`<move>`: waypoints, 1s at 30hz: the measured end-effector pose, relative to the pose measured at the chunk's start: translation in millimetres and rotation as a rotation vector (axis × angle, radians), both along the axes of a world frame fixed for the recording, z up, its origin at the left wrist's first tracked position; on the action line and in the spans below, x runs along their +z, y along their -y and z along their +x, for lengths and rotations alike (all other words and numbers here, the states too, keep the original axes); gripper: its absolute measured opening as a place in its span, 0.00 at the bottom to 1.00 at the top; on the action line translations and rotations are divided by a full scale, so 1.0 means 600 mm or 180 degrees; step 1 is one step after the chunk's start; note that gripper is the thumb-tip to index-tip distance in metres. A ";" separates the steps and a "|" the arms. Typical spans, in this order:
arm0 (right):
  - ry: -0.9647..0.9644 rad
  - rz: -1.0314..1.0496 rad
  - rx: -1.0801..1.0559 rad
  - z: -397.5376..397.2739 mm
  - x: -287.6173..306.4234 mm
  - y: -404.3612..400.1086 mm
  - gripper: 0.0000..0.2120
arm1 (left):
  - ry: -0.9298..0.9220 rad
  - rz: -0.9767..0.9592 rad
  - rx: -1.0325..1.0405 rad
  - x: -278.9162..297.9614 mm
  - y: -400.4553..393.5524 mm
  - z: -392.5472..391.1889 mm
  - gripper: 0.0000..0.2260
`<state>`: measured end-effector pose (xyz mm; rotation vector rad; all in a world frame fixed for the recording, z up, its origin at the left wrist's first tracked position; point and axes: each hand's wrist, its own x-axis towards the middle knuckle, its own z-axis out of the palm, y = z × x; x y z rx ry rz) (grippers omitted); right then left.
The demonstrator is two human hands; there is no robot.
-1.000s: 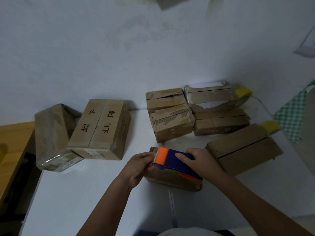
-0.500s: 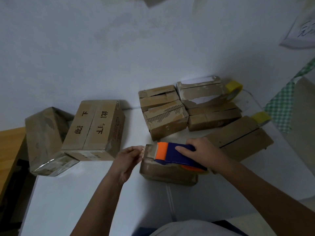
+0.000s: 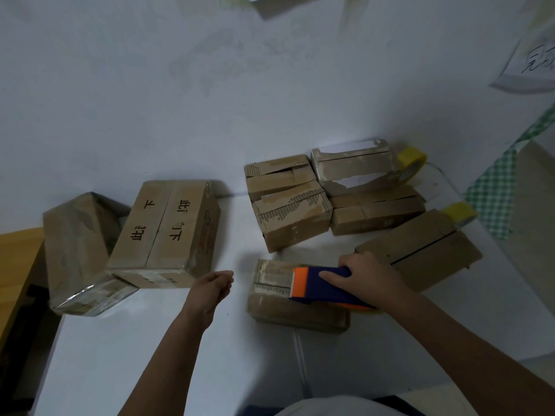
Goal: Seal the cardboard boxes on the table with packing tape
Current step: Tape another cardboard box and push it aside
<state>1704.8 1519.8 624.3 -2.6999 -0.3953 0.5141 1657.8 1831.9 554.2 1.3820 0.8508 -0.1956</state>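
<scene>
A small worn cardboard box [image 3: 282,307] lies on the white table [image 3: 150,355] in front of me. My right hand [image 3: 363,274] grips a blue and orange tape dispenser [image 3: 318,285] that rests on top of this box, its orange end pointing left. My left hand [image 3: 211,288] hovers to the left of the box with loosely curled fingers, holding nothing and apart from the box.
A large printed box [image 3: 168,232] and a tilted box [image 3: 75,250] stand at the left. Several small boxes [image 3: 291,217] cluster at the back by the wall. A flat box [image 3: 420,250] lies right. Yellow tape rolls [image 3: 411,163] sit at the back right.
My left hand has let go of the box's left end and drawn away to the left. The dispenser has stayed on the box under my right hand.
</scene>
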 end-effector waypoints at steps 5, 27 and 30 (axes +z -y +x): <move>0.0022 -0.0109 -0.0063 0.000 -0.011 -0.006 0.24 | -0.0102 -0.0009 -0.0026 -0.032 0.005 0.005 0.02; 0.0006 -0.0465 -0.0159 0.004 -0.013 -0.031 0.24 | -0.0121 0.1656 -0.1516 -0.048 0.033 0.009 0.09; -0.0017 -0.0471 -0.0200 0.007 -0.015 -0.030 0.24 | 0.0164 0.1398 -0.1380 -0.020 0.061 -0.004 0.11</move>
